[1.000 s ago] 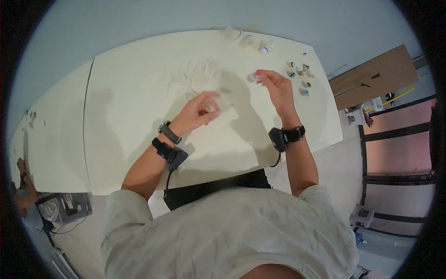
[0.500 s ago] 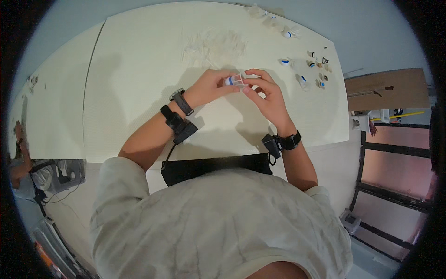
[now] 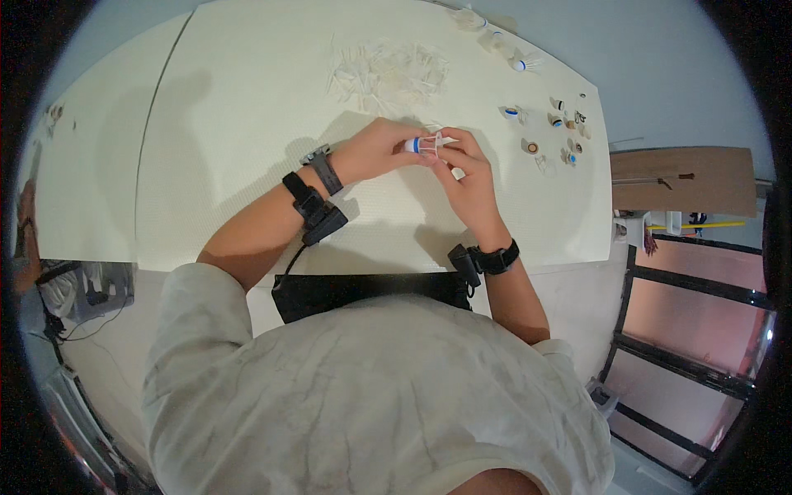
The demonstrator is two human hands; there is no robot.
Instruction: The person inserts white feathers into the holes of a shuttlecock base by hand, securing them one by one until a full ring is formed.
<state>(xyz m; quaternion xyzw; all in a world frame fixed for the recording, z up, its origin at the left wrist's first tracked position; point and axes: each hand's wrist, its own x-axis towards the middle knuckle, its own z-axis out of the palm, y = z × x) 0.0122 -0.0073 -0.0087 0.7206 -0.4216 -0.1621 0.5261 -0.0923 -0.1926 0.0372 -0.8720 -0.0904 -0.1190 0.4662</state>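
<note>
Since one second earlier, the two hands are no longer standing apart: the right hand [image 3: 469, 172] is now meeting the left hand [image 3: 373, 153] at the upper centre of the frame. The left hand is pinching the white, blue-banded end of a small shuttlecock-like piece [image 3: 422, 146], its grip narrow. The right hand is curling its fingers around the open, see-through skirt at the other end, so the piece is lying sideways between both hands, above the white table [image 3: 247, 177]. A grey wristband [image 3: 327, 172] is circling the left wrist, and a black watch [image 3: 498, 260] is circling the right one. Just beyond the hands, a loose pile of pale, thin strips [image 3: 388, 76] is spreading over the upper middle. Small round caps [image 3: 558, 122] are sitting scattered at upper right; above them, a blue-banded shuttlecock [image 3: 525, 63] is lying near the table's edge.
</note>
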